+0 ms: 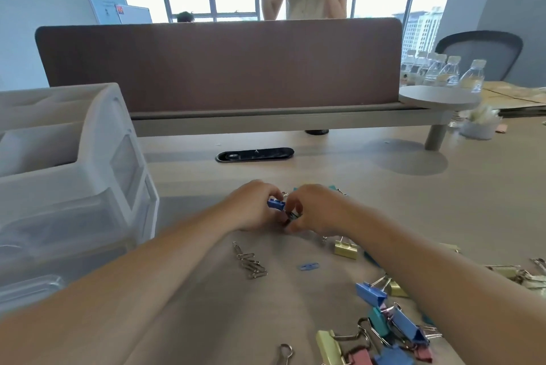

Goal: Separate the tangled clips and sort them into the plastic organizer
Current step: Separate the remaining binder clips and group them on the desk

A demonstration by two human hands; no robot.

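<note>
My left hand (251, 206) and my right hand (314, 208) meet over the middle of the desk. Between their fingers is a small tangle of binder clips: the left fingers pinch a blue binder clip (276, 204), the right fingers pinch a dark clip (293, 215) hooked to it. A tangled pile of blue, teal, pink and yellow binder clips (384, 323) lies at the lower right, partly under my right forearm. A bunch of silver paper clips (249, 261) lies below my hands. The translucent plastic organizer (76, 175) with drawers stands at the left.
A yellow binder clip (345, 249) and a blue paper clip (308, 266) lie near my right wrist. More yellow clips (520, 274) sit at the right edge. A brown divider panel (218, 63) closes off the desk's far side; a person stands behind it. Water bottles (449, 72) stand at the far right.
</note>
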